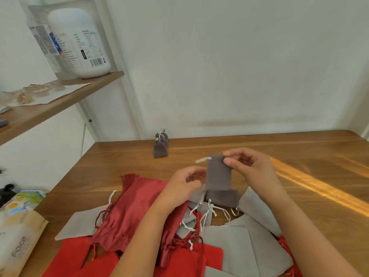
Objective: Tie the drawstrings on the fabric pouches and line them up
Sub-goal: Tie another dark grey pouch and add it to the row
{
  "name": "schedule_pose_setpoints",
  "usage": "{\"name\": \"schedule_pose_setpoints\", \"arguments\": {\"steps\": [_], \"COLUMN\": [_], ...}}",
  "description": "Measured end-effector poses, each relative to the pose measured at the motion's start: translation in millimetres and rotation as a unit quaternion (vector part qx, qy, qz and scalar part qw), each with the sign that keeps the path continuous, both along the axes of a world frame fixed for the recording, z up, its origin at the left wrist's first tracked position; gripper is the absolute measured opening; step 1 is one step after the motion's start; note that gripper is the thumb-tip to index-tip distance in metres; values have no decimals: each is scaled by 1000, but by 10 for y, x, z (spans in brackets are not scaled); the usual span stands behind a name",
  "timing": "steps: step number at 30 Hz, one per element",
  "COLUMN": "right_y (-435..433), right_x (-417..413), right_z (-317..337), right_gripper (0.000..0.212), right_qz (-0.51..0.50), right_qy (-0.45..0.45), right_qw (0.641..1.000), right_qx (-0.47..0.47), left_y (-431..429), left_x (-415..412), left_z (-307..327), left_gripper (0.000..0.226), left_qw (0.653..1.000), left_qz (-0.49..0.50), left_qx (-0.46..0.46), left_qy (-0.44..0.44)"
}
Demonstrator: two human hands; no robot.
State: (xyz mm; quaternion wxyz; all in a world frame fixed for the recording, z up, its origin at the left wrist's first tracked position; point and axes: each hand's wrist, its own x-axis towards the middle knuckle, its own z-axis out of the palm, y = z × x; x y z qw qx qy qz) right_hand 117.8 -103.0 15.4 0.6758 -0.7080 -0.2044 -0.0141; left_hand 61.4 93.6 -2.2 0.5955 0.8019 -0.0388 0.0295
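Note:
A small dark grey pouch [218,172] is held upright above the wooden table [299,156], with a white drawstring sticking out at its top left. My right hand [251,166] pinches the pouch's top right corner between thumb and fingers. My left hand [183,184] is at its lower left edge, fingers curled; whether they pinch a string is hard to tell. Another dark grey pouch [222,197] lies flat just below. Two small dark grey pouches with gathered tops [160,145] sit at the table's far edge.
A heap of red pouches [131,212] with tassels and light grey pouches [235,246] with white strings covers the near table. A tissue pack [18,242] lies at the left edge. A wooden shelf [60,100] holding a white bottle [79,41] hangs upper left.

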Motion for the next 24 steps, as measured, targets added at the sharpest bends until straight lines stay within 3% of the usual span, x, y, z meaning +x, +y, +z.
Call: {"name": "schedule_pose_setpoints", "arguments": {"steps": [2,5,10,14,17,24], "right_y": [40,120,255,272,281,277], "right_x": [-28,-103,-193,-193,-194,-141], "right_z": [4,-33,-150,-171,-176,-218], "right_gripper": [22,24,31,22,16,18], "right_qz": [-30,-59,-74,-74,-54,-45], "right_qy": [-21,-57,-207,-229,-260,-307], "right_qw": [998,996,973,967,960,943], "right_qx": [49,47,-74,-85,-92,-118], "left_y": [5,-17,-41,-10,-53,-6], "left_x": [4,0,-4,-4,-27,-34], "left_z": [10,30,94,58,72,120], "left_gripper": [29,22,32,56,30,13], "left_qw": [999,996,983,989,986,970], "left_qz": [43,65,83,85,100,101], "left_qx": [-9,-65,-166,-112,-99,-212], "left_qy": [-5,2,9,-43,-89,-61]}}
